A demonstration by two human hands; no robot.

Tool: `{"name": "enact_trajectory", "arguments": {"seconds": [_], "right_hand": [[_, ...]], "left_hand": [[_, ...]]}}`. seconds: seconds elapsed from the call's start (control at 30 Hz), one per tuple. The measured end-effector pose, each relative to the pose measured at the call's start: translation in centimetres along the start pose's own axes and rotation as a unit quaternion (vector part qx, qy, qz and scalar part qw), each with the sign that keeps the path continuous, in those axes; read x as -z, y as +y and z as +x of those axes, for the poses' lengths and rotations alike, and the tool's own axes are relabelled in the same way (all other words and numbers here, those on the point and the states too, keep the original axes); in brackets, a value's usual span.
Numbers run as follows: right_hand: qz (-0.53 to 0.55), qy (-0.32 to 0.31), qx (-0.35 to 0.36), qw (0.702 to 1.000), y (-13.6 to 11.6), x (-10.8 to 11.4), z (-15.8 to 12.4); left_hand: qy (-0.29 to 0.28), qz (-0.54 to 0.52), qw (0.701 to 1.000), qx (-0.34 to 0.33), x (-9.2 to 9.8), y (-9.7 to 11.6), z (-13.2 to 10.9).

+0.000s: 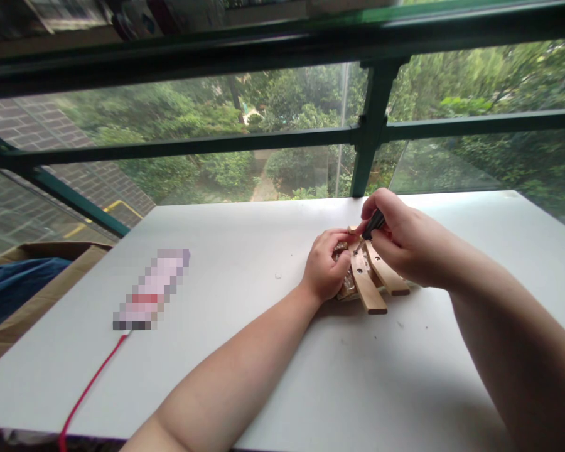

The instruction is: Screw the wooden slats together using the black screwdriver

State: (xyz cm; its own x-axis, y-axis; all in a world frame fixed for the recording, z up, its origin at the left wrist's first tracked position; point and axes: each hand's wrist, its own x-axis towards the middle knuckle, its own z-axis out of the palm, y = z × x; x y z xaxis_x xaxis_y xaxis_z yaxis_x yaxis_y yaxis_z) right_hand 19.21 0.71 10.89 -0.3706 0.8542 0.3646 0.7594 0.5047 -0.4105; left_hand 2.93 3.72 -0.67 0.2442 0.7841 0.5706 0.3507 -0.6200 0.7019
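My right hand is closed around the dark handle of a screwdriver. Its thin shaft slants down to a screw in a pale wooden slat. My left hand grips the far part of this wooden piece, fingers over its left side and the thumb near the screw. Beside the first slat, partly under my right hand, lies a second wooden slat. Both slats have dark screws or holes in them. Below them is a brownish bundle that looks wrapped in shiny clear film; my hands hide much of it.
The work rests on a white table. To the left lies a pixelated flat device with a red cable running off the near edge. Small scraps dot the tabletop. A cardboard box stands beyond the left edge; green-framed windows border the back.
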Motion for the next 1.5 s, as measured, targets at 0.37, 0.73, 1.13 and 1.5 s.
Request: {"name": "enact_trajectory", "arguments": {"seconds": [0.37,0.73,1.13,1.5], "right_hand": [[-0.039,0.038,-0.029,0.998,-0.02,0.34,0.12],[-0.040,0.038,-0.034,0.998,0.01,0.38,0.31],[-0.068,0.034,-0.030,0.997,-0.18,0.73,0.23],[-0.065,0.032,-0.030,0.997,-0.09,0.49,0.22]], "left_hand": [[0.001,-0.019,1.000,0.003,-0.11,-0.15,-0.07],[0.005,0.003,1.000,-0.002,-0.14,-0.23,-0.08],[0.002,-0.009,1.000,0.004,-0.17,-0.25,-0.09],[0.003,-0.010,1.000,-0.001,-0.12,-0.20,-0.05]]}}
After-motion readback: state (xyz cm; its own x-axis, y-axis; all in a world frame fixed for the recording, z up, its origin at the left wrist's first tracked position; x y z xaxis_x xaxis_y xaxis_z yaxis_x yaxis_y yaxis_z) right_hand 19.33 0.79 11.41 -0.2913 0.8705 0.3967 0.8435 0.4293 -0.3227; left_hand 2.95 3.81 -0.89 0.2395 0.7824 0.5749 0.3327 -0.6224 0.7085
